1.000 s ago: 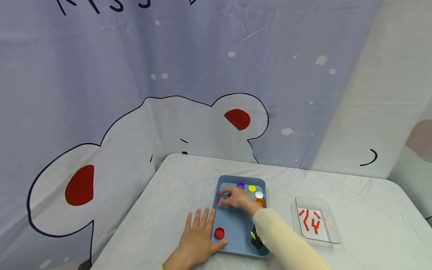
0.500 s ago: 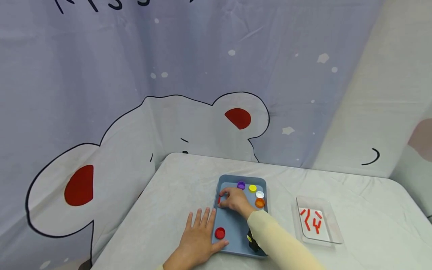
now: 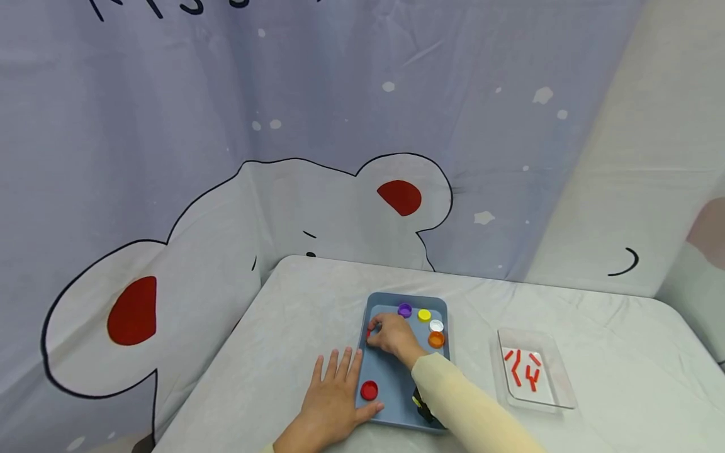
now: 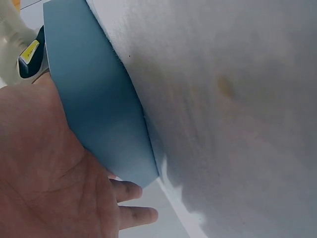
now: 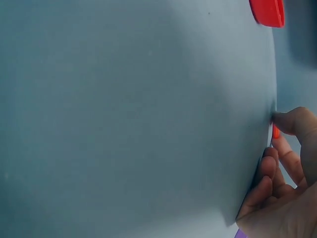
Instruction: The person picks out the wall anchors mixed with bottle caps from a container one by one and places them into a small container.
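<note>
My right hand (image 3: 394, 335) reaches into a blue-grey tray (image 3: 391, 371), near its left wall. Its thumb and index finger pinch a small red piece (image 5: 276, 131), most of which they hide. The other fingers curl low against the tray floor in the right wrist view. My left hand (image 3: 331, 402) lies with fingers spread by the tray's near left edge, thumb over the rim. In the left wrist view its palm (image 4: 49, 168) faces the tray's outer side. A round red cap (image 3: 369, 390) lies in the tray just beyond the left thumb.
Purple (image 3: 404, 311), yellow (image 3: 424, 315), white (image 3: 436, 326) and orange caps (image 3: 436, 340) lie in the tray's far right part. A clear plastic box (image 3: 557, 384) with several short red sticks (image 3: 532, 371) stands to the right on the white-covered table (image 3: 306, 302).
The thumb and index finger of my right hand have closed in on the small red piece by the left wall, and the right forearm has shifted slightly left. The left hand stays put.
</note>
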The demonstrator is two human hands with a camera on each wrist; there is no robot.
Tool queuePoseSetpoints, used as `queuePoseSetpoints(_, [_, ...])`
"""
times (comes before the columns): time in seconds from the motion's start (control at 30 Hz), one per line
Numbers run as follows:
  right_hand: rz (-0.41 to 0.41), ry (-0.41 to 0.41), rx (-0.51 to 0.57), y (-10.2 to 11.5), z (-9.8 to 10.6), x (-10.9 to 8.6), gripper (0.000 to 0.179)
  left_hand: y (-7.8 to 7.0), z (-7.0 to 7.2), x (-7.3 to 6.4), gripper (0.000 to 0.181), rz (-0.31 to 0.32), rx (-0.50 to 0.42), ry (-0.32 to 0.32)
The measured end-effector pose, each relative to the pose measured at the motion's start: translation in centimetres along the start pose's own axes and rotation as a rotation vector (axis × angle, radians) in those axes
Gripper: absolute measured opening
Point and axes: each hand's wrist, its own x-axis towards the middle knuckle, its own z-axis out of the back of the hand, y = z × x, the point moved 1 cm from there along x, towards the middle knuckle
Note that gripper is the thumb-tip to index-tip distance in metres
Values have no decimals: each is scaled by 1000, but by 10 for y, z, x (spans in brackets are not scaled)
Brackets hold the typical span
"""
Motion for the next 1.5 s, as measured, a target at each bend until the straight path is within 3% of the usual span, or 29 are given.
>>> queuePoseSetpoints(0.3, [0,-18,54,-5,9,-4,16,-2,1,0,101,-2,-20,3])
queuePoseSetpoints(0.53, [72,-81,203,5,37,-20,16,-3,-1,0,102,7,-14,3])
queuePoseSetpoints(0.87, [98,-86,302,8,70,-46,16,-3,-3,1,103,13,-25,6])
queuePoseSetpoints(1.03, [121,-109,326,3,85,-59,14,-2,-4,0,102,19,-33,4])
queuePoseSetpoints(1.2, [96,-127,354,-5,104,-69,13,-2,-4,2,102,22,-38,8])
queuePoseSetpoints(1.5, [55,-155,308,-32,129,-83,18,-1,1,0,103,23,-46,14])
